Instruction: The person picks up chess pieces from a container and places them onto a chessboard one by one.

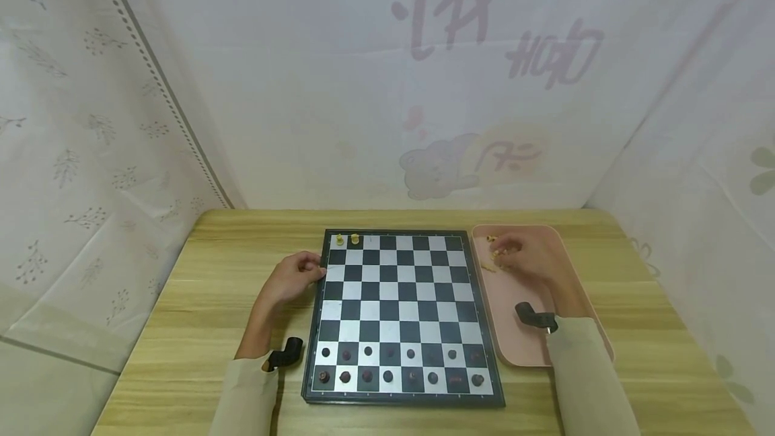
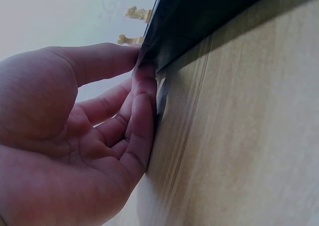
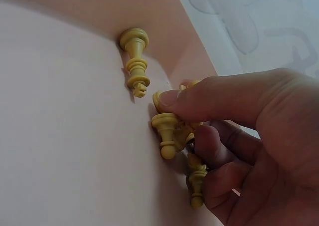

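My left hand (image 1: 294, 277) is at the left edge of a black-and-white chessboard (image 1: 387, 292). In the left wrist view its thumb and curled index finger pinch the board's dark rim (image 2: 172, 31). My right hand (image 1: 525, 256) reaches into a pink tray (image 1: 514, 348) among yellow chess pieces. Seen from the right wrist, its thumb lies on the base of a yellow chess piece (image 3: 157, 102), with curled fingers on the other side; the fingers partly hide this piece. Beside the fingertips lie a yellow pawn (image 3: 165, 133) and another yellow piece (image 3: 197, 183).
A yellow king (image 3: 135, 61) lies by the tray wall. Two yellow pieces, one a knight (image 1: 354, 239), stand at the board's far left corner. Dark red pieces, among them a rook (image 1: 323, 377), fill the two near rows. Board and tray sit side by side on a wooden table (image 1: 200, 301).
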Demonstrator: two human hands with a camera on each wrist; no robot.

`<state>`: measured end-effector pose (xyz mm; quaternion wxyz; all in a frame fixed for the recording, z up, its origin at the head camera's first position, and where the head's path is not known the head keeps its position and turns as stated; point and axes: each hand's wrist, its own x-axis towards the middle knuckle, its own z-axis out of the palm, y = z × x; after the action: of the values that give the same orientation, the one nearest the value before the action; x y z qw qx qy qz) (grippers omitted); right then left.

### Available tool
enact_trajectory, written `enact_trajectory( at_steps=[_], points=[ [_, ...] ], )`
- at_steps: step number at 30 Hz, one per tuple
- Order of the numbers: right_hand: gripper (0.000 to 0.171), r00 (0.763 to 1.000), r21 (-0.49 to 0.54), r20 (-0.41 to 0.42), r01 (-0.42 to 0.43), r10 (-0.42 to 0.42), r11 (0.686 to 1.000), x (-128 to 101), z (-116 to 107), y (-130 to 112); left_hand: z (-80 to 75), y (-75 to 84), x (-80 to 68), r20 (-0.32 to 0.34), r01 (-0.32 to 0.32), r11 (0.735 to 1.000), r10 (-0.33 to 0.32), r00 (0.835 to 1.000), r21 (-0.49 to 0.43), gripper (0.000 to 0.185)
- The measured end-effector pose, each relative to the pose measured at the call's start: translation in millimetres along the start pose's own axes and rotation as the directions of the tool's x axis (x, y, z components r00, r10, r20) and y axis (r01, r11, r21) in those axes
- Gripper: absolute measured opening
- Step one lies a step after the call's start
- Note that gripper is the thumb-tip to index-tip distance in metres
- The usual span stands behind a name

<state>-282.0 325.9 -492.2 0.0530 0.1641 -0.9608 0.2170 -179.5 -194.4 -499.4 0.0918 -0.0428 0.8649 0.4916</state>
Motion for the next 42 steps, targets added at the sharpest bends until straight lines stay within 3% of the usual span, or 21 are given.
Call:
enact_trajectory(
  at_steps=[24,33,42],
  points=[
    [0.008,1.000,0.003,-0.002,-0.024,0.024,1.000,0.0,2.5,-3.6,-0.2,-2.1,2.1,0.003,0.007,1.000,-0.007,1.000,0.006,0.035],
    [0.012,0.999,-0.030,-0.035,0.028,-0.029,0.999,1.9,4.6,0.6,-2.4,0.4,2.6,0.008,0.006,1.000,-0.006,1.000,0.010,0.037],
    [0.010,0.999,-0.002,-0.012,-0.029,0.029,1.000,-0.3,3.6,-3.9,-1.6,-1.6,2.7,0.009,0.003,1.000,-0.003,1.000,-0.006,0.036]
  ],
)
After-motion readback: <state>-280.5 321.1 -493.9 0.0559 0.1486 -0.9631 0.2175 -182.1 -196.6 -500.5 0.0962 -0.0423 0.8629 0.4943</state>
